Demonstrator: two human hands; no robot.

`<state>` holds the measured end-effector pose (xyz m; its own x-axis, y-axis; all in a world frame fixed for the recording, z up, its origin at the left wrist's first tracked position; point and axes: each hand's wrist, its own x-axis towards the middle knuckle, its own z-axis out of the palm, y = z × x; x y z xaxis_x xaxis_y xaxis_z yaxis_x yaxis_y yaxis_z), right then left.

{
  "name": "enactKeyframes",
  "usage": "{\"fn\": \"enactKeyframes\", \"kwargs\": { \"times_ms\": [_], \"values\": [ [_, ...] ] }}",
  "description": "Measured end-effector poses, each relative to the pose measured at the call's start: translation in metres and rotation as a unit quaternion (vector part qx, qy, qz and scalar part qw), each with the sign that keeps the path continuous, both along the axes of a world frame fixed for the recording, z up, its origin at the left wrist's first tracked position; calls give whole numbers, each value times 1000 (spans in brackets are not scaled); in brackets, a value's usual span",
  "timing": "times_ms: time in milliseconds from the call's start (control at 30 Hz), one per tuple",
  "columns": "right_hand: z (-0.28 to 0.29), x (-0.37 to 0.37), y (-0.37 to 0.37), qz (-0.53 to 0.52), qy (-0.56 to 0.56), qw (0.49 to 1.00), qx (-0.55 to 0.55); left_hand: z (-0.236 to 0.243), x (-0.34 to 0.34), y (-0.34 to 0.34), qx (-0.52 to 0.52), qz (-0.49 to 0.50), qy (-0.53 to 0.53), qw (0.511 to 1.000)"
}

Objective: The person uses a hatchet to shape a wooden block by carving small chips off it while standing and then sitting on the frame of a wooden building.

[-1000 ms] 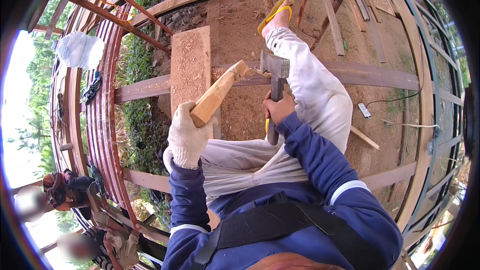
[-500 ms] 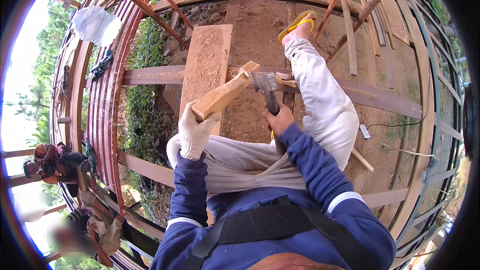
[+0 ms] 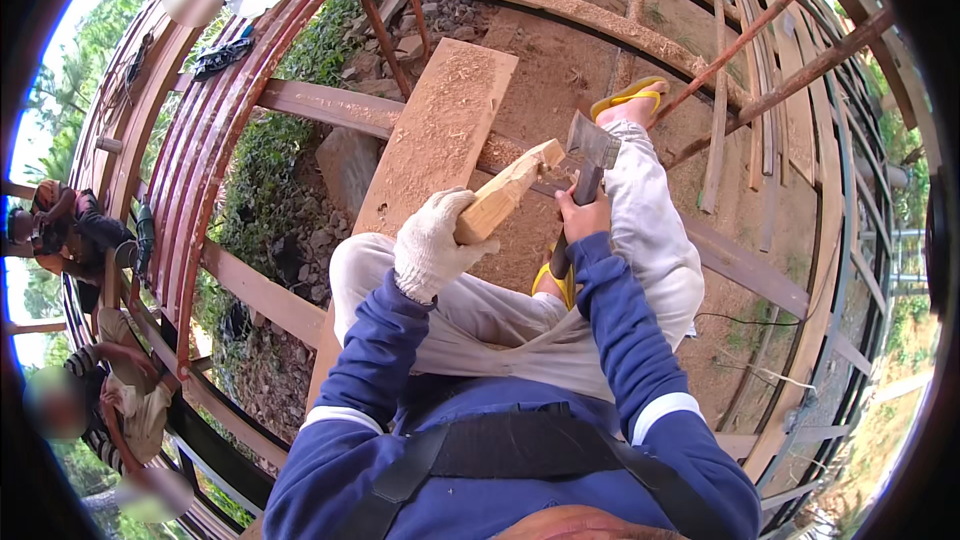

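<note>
My left hand, in a white knitted glove, grips the lower end of a short, pale piece of wood. The wood slants up to the right, with rough chopped faces and a notch near its far tip. My bare right hand is closed round the dark handle of a hatchet, close under its head. The metal head stands just right of the wood's tip, apart from it. Beyond my left hand lies a wide plank strewn with wood chips.
Long beams cross below and around me. Red-brown poles slant at the upper right beside stacked boards. Stones and green plants lie to the left. Two other people are at the far left, near red metal strips.
The hatchet head has come away from the wood's tip, to the right. Both hands keep their holds. The whole view has turned, and the plank sits farther right.
</note>
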<state>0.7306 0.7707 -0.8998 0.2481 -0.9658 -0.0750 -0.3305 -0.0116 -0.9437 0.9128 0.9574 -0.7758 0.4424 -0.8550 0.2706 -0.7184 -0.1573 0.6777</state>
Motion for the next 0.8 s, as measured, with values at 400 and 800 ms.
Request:
{"fn": "enactKeyframes", "kwargs": {
  "times_ms": [400,800],
  "values": [
    [-82,37,-34,-75,15,997,-7,-8,2,13,11,-83,-19,996],
    [-72,36,-60,-21,103,983,151,-8,-14,33,93,-23,9,995]
  ]
}}
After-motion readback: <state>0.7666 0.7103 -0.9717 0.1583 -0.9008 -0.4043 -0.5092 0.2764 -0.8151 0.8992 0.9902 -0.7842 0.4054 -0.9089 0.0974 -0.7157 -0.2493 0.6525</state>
